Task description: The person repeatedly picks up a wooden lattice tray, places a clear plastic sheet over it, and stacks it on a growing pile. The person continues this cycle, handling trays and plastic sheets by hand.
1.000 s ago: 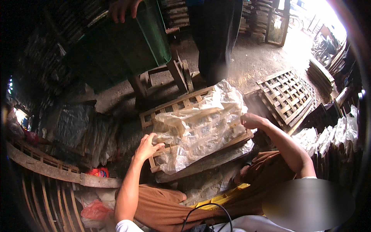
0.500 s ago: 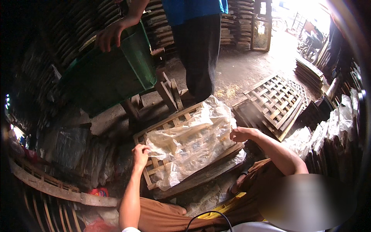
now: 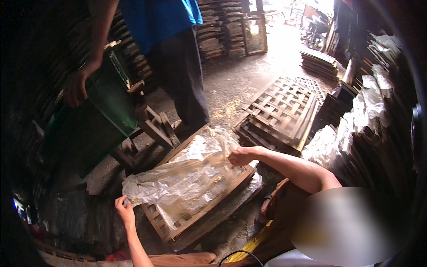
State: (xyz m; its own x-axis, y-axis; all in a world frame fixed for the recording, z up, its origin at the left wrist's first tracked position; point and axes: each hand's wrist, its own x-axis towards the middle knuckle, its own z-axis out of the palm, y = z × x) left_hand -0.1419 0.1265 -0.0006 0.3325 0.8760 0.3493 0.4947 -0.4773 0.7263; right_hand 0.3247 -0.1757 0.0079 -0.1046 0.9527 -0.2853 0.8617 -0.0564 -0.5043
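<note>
A crinkled, see-through plastic sheet lies over a woven bamboo-slat tray in front of me. My left hand is closed in a pinch at the sheet's left corner, just past the tray's left end. At the right end, my right hand is curled closed on the sheet's edge, with its fingertips partly hidden. Small yellowish crumbs show on the plastic. Under the tray sits at least one more board, with plastic sticking out along its near side.
Beyond the tray, a co-worker in a blue shirt rests a hand on a green bin over a wooden stand. A lattice tray stack lies at right, beside upright trays with plastic.
Both my hands still hold the sheet. My left hand has pulled its corner outward to the left, so it covers more of the tray's far-left part. The whole view has shifted.
</note>
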